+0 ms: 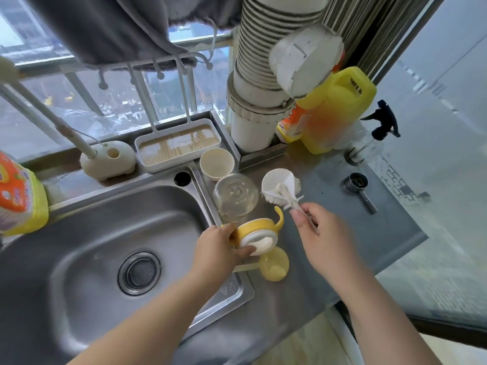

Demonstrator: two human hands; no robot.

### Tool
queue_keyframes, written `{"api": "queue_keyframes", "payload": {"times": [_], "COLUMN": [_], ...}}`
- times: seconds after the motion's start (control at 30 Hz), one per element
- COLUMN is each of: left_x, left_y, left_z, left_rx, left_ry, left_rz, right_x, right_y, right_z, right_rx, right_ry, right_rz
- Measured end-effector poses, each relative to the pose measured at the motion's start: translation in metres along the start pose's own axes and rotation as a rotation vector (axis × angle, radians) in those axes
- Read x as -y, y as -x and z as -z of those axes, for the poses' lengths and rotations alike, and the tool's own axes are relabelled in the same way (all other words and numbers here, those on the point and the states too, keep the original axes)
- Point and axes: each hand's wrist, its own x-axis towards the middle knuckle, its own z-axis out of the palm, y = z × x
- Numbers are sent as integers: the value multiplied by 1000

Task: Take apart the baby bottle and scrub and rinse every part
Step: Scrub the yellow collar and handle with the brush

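Observation:
My left hand [220, 250] grips the yellow collar [259, 231] of the baby bottle, which has a curved yellow handle and a white insert showing in its ring. It is held at the sink's right rim. My right hand [320, 230] pinches the handle of a white bottle brush [283, 189] whose bristle head lies on the counter. The clear bottle body [235, 197] stands upside down beside the brush. A translucent yellow cap [275, 264] lies on the counter just below the collar.
The steel sink [79, 246] with its drain [139, 272] lies to the left. A cream cup [216, 164], a white tray [142, 148], a yellow detergent jug [334, 111], a dark spray bottle [384, 122] and a metal measuring cup [357, 182] stand around the counter.

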Motion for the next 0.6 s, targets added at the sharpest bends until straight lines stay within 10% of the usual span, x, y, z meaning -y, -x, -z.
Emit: {"api": "queue_keyframes", "payload": {"times": [0.37,0.6], "left_x": [-18,15], "left_y": [16,49], "left_z": [121,193], "left_rx": [-340,-284], "left_ry": [226,641], "left_rz": [-27,-67], "right_x": [72,146], "right_y": [-5,-7], "right_z": [10,-21], "right_rx": [-55,215], "right_ry": [-115,32], "right_rz": [182,371]}}
